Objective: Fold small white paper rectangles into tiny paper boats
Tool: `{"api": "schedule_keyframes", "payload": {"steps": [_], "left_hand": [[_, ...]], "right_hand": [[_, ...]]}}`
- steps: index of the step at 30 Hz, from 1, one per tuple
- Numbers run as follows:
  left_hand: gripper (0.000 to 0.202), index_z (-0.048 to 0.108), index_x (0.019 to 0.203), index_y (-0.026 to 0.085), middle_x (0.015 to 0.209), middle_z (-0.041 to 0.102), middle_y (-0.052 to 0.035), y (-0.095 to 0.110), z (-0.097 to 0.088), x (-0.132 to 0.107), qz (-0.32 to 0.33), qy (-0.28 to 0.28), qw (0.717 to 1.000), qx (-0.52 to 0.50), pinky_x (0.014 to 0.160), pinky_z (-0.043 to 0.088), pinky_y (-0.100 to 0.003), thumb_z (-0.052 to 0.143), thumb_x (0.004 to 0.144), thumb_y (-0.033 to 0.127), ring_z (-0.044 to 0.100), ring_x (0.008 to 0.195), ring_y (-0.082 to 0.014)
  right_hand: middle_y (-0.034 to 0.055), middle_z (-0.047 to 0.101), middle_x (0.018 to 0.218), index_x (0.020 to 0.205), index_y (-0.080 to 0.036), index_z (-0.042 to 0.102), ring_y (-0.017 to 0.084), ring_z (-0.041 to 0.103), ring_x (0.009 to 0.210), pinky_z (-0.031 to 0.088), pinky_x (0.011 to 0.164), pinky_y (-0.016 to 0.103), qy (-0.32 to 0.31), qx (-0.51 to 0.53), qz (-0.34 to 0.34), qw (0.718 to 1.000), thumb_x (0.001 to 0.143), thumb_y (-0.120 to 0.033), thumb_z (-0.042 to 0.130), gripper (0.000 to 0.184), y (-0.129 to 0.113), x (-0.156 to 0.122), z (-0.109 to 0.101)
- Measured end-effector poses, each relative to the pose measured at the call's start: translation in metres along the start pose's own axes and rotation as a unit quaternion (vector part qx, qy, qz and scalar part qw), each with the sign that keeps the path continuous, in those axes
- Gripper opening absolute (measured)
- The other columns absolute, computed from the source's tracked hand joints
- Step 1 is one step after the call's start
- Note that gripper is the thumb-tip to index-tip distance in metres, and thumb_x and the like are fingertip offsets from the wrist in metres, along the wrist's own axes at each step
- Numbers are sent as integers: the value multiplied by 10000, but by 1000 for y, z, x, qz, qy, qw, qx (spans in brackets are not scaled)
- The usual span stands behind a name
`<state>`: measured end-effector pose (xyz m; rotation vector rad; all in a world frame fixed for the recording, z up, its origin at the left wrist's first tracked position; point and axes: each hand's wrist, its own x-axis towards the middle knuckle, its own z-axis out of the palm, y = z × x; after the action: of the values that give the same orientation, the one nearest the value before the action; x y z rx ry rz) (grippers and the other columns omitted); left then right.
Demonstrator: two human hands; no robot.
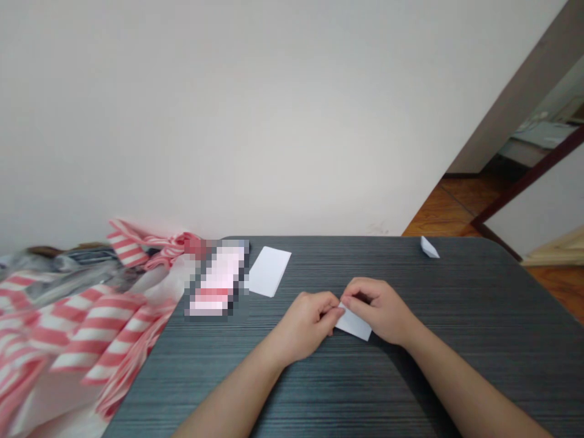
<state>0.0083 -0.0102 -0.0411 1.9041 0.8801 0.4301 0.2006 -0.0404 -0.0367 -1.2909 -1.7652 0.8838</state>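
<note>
A small piece of white paper (354, 325) is held between both hands, low over the dark table. My left hand (306, 325) pinches its left upper corner with thumb and fingers. On the other side, my right hand (378, 309) is closed on the upper edge, thumb and forefinger nearly meeting the left fingertips. Part of the paper is hidden behind the fingers. Beyond the left hand lies a stack of white paper sheets (270, 271). Near the far right edge sits a small folded white paper piece (429, 247).
The dark wood-grained table (328, 389) stands against a pale wall (292, 121). A pixelated, blurred-out flat object (218, 278) lies at its left. Red-and-white striped cloth (104, 322) is heaped beside the left edge. A doorway with wooden floor (444, 207) shows at right.
</note>
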Motion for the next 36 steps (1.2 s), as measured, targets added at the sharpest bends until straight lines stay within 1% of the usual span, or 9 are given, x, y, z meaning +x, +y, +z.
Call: {"api": "schedule_keyframes", "payload": {"steps": [8, 11, 15, 19, 23, 30, 36], "left_hand": [[308, 576, 723, 179, 574, 626, 17, 0, 0, 0, -12, 7, 1000, -15, 528, 361, -198, 461, 947, 357, 549, 533, -109], [282, 580, 736, 179, 578, 633, 15, 0, -1, 0, -20, 8, 999, -26, 524, 368, -197, 475, 936, 348, 556, 530, -110], [259, 583, 749, 179, 573, 630, 17, 0, 0, 1, -30, 7, 998, -46, 518, 383, -195, 491, 923, 348, 559, 521, -110], [253, 574, 751, 177, 568, 620, 18, 0, 1, 1, -46, 11, 996, -75, 509, 404, -197, 501, 911, 359, 557, 508, -111], [244, 579, 771, 172, 566, 610, 15, 0, 1, 1, -57, 16, 993, -106, 503, 414, -200, 512, 901, 367, 551, 503, -113], [259, 574, 763, 169, 563, 609, 13, -1, 1, 2, -56, 14, 992, -113, 502, 413, -202, 516, 905, 378, 552, 499, -111], [247, 565, 766, 169, 560, 603, 18, -2, 2, 2, -63, 20, 989, -131, 495, 425, -203, 516, 906, 366, 541, 488, -108]], "right_hand": [[10, 672, 726, 777, -172, 690, 144, 586, 677, 415, 618, 237, 3, 18, 41, 999, 855, -190, 616, 108, 6, 0, 1], [11, 677, 708, 761, -171, 689, 147, 590, 664, 416, 605, 236, 0, 12, 56, 998, 866, -205, 601, 142, 3, 0, 0], [12, 686, 708, 748, -169, 689, 148, 598, 663, 421, 609, 236, -1, 0, 55, 998, 870, -206, 589, 163, 1, -1, -2], [15, 695, 718, 767, -170, 698, 151, 603, 667, 427, 605, 235, -3, 4, 63, 998, 866, -223, 596, 152, 3, 0, -3], [13, 688, 697, 753, -171, 694, 153, 599, 651, 423, 592, 238, -7, -17, 67, 998, 873, -237, 588, 173, 4, 0, -5], [17, 690, 704, 735, -174, 686, 159, 607, 665, 436, 614, 247, 1, -38, 46, 998, 878, -240, 576, 192, 3, 0, -7], [14, 699, 709, 758, -173, 698, 158, 611, 664, 436, 618, 245, -11, -32, 64, 997, 874, -258, 589, 182, 7, -1, -8]]}}
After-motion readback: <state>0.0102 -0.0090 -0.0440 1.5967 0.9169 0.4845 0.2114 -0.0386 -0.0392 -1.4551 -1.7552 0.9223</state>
